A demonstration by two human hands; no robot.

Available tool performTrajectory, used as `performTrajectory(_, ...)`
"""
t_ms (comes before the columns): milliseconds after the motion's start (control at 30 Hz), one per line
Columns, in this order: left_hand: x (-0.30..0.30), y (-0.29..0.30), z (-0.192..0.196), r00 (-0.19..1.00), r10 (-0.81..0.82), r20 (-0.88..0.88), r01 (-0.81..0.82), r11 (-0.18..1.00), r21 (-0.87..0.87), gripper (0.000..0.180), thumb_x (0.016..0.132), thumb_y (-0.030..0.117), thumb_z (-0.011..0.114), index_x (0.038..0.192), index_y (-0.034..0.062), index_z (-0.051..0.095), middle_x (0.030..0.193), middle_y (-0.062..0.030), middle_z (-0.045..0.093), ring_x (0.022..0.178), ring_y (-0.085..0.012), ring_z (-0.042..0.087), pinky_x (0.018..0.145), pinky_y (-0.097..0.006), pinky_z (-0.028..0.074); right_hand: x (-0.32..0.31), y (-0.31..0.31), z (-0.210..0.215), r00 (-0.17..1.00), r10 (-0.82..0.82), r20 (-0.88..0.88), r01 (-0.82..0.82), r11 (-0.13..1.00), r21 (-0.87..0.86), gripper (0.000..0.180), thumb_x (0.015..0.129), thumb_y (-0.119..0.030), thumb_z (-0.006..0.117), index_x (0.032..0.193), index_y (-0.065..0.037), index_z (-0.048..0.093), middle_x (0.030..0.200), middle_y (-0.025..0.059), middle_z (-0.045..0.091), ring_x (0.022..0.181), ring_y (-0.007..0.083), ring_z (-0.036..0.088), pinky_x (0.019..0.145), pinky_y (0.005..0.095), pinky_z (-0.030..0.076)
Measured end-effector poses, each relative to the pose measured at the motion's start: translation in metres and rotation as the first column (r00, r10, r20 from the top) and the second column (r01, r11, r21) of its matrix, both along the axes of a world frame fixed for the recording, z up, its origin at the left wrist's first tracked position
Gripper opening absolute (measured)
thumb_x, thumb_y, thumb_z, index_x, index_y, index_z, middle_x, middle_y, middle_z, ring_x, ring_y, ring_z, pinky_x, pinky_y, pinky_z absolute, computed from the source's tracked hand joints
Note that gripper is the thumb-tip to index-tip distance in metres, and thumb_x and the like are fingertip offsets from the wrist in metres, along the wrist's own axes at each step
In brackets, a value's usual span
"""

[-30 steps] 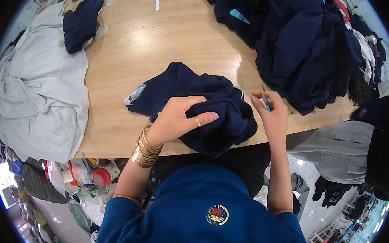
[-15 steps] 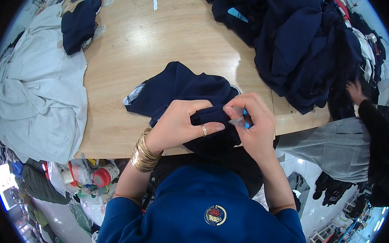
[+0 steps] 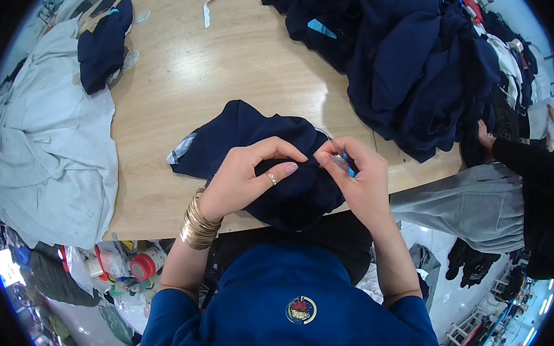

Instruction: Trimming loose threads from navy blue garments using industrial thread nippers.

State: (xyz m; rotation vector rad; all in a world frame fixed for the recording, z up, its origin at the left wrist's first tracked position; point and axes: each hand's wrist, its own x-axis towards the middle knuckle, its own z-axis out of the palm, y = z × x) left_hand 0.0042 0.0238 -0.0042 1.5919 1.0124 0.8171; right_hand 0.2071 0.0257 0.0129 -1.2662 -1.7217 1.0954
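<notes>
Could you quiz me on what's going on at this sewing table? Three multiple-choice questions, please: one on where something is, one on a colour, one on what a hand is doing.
1. Where is the big heap of dark clothes?
A. far right of the table
B. near left corner
C. on the floor

2. What colour are the bangles on the left wrist?
A. red
B. gold
C. black

3. What is the right hand doing?
A. lying flat and empty
B. pinching a small blue-tipped tool
C. holding a cup

Answers:
1 A: the heap covers the wooden table at far right.
2 B: the bangles shine gold.
3 B: the right hand grips the tool against the navy garment, beside the left hand.
</notes>
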Motion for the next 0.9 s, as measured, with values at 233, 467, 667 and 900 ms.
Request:
performTrajectory(233,-0.002,-0.001,0.003,0.999,0.018,0.034,-0.017,0.999,-0.028,0.013,0.082,0.009,0.065,0.092,0.0011,0.065,0.092,-0.0059,0.066,0.086,-0.0117,0.062,0.079,-0.023,0.047,-0.004,-0.003,-0.013,0.991,-0.071,0.117,0.042,0.972,0.232,0.016,0.074,0.003,0.066,0.086,-0.003,0.058,0.072,0.006,0.053,0.062,0.0179,0.053,0.053,0.0261,0.039)
performTrajectory(467,0.01,0.005,0.014,0.944,0.117,-0.308,0.026,0.906,0.423,0.015,0.07,0.013,0.071,0.081,0.0094,0.062,0.077,-0.0047,0.059,0.074,-0.0249,0.057,0.071,-0.032,0.043,-0.008,-0.005,-0.013,0.991,-0.001,0.136,-0.04,0.952,0.303,0.019,0.074,0.004,0.062,0.09,-0.004,0.058,0.079,0.007,0.057,0.066,0.0199,0.057,0.057,0.0273,0.043)
performTrajectory(667,0.015,0.011,0.016,0.883,0.241,-0.402,0.076,0.772,0.63,0.011,0.068,0.007,0.069,0.076,0.0065,0.061,0.078,-0.0029,0.056,0.071,-0.0211,0.049,0.066,-0.032,0.036,0.003,0.002,-0.013,0.96,-0.082,0.266,-0.001,0.955,0.297,0.022,0.072,0.002,0.061,0.092,-0.005,0.058,0.084,0.0089,0.059,0.071,0.0276,0.06,0.06,0.0343,0.048)
performTrajectory(900,-0.006,0.009,0.002,0.945,0.222,-0.24,-0.19,0.97,0.15,0.006,0.08,0.004,0.065,0.081,0.0002,0.06,0.074,-0.007,0.06,0.063,-0.0133,0.057,0.06,-0.025,0.046,0.018,0.004,-0.011,0.97,-0.036,0.24,-0.045,0.945,0.324,0.017,0.078,-0.005,0.062,0.094,-0.006,0.058,0.082,0.0087,0.062,0.073,0.0275,0.062,0.063,0.0342,0.049)
